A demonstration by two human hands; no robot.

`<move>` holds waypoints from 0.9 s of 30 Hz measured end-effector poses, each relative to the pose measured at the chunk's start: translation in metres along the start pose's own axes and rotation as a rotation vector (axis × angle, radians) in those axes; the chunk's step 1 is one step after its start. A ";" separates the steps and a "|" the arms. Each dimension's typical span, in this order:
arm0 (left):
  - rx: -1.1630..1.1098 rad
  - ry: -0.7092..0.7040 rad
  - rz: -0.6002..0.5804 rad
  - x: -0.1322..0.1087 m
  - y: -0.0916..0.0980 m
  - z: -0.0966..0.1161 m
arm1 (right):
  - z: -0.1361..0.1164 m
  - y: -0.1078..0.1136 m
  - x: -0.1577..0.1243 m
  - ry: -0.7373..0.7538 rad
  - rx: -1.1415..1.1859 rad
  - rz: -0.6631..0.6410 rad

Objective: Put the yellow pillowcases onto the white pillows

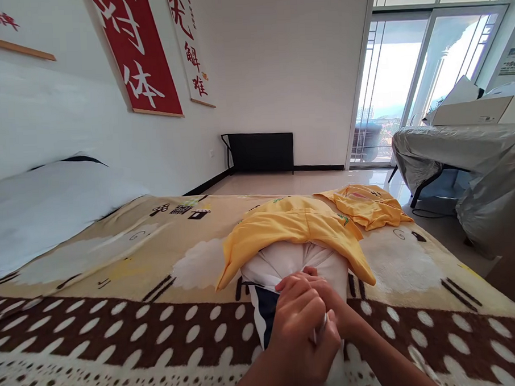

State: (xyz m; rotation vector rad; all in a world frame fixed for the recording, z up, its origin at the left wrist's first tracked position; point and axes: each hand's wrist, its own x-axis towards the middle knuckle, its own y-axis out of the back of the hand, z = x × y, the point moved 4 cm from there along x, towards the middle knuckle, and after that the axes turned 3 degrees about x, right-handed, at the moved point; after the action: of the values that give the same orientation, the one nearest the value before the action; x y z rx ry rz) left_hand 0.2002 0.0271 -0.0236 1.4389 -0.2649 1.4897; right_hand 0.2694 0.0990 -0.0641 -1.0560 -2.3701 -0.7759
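Note:
A white garment (pixel 277 263) with a navy panel (pixel 265 309) lies in front of me on a patterned blanket (pixel 127 244). Its cloth is bunched into creases just beyond my hands. My left hand (pixel 299 322) is closed, with a bit of white cloth between thumb and fingers. Pressed against it, my right hand (pixel 332 298) is closed too, its fingers partly hidden behind the left. Draped over the far part of the white garment is a yellow garment (pixel 290 220), apparently shorts. Another yellow garment (pixel 367 205) with print lies crumpled behind it to the right.
At the left, a white pillow-like bundle (pixel 40 208) rests by the wall. A table under plastic sheeting (pixel 460 141) stands at the right with a box (pixel 471 112) on top. A black folded panel (pixel 262 153) leans at the far wall, near a glass sliding door (pixel 423 83).

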 end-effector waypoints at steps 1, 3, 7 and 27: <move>-0.015 0.002 -0.017 0.003 0.006 -0.003 | 0.000 0.004 0.001 0.028 0.005 0.027; 0.006 0.017 -0.040 0.008 0.020 -0.014 | -0.001 0.015 0.002 0.072 0.061 0.096; 0.288 0.202 -0.171 0.015 0.039 -0.055 | -0.001 0.037 0.004 0.087 0.209 0.228; 0.205 0.168 -0.355 -0.002 -0.003 -0.110 | -0.021 0.045 0.000 0.103 0.383 0.273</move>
State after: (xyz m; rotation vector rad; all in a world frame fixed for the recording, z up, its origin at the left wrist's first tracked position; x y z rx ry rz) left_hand 0.1335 0.1082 -0.0563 1.4224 0.2425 1.3597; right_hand 0.3079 0.1105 -0.0345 -1.1081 -2.1136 -0.2579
